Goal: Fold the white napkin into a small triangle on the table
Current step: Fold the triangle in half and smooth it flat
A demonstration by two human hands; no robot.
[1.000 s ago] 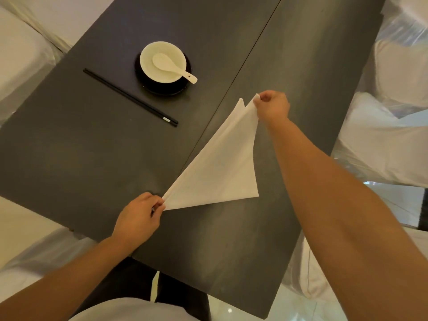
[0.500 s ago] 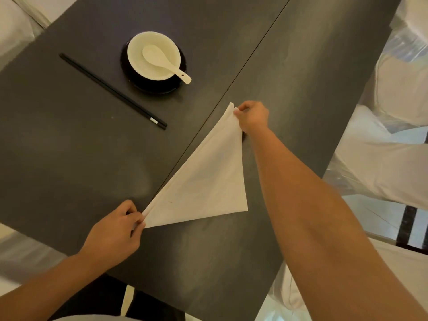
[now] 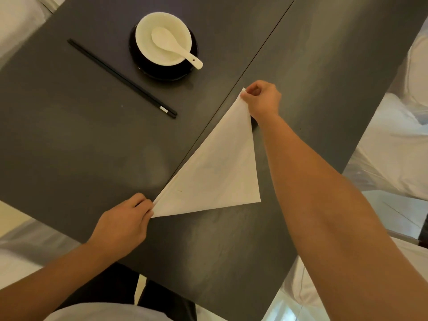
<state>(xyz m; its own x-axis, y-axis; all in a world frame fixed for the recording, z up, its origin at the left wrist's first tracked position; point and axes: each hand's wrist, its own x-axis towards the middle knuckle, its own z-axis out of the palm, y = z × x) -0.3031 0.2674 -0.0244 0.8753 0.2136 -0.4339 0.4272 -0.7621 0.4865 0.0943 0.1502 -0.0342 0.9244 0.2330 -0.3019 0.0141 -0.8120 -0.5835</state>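
Observation:
The white napkin lies as a large folded triangle on the dark table, its long edge running along the table's seam. My left hand pinches the near-left corner of the napkin. My right hand pinches the far corner, where the layered tips meet. The third corner lies free on the table at the lower right.
A white bowl with a white spoon in it stands on a black saucer at the back. Black chopsticks lie to its left. White-covered chairs flank the table on the right.
Both hands have kept their pinch on the corners. The napkin, lifted a second ago, has settled flatter on the table, its far tips drawn together and its long edge straight along the seam.

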